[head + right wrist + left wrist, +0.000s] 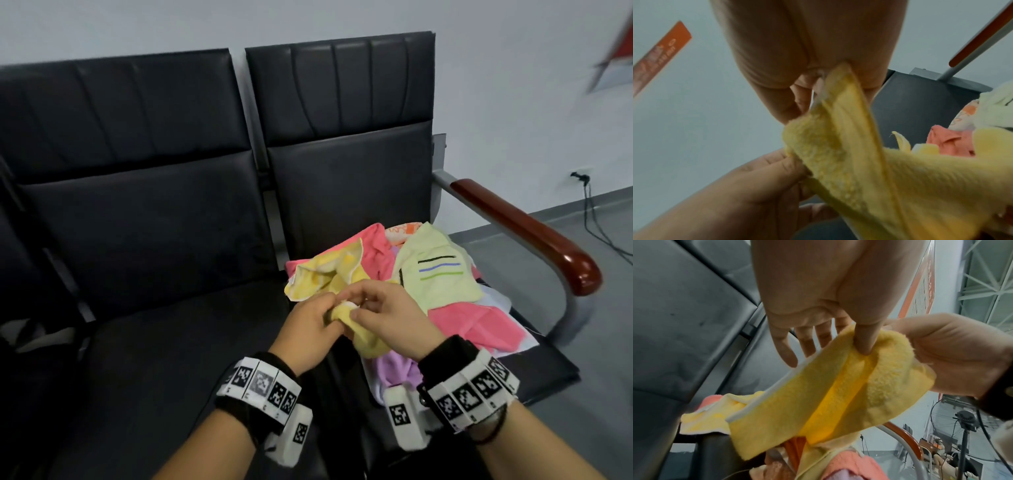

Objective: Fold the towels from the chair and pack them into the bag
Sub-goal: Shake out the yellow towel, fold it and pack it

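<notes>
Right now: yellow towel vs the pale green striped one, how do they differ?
The yellow towel is bunched, pinched by the left hand and right hand; the pale green towel lies flat on the pile, untouched. The yellow towel is plain, the pale green towel has stripes. Both are unfolded terry.

A plain pale grey wall (pixel 513 85) fills the background. A row of black padded seats (pixel 137 222) with tall backrests runs from nine o'clock to two o'clock. A grey metal armrest with a glossy reddish-brown top (pixel 527 233) sits at three o'clock. Beyond it, grey floor (pixel 582 233) and a black cable (pixel 592 222) plugged into a wall socket (pixel 582 174).
</notes>
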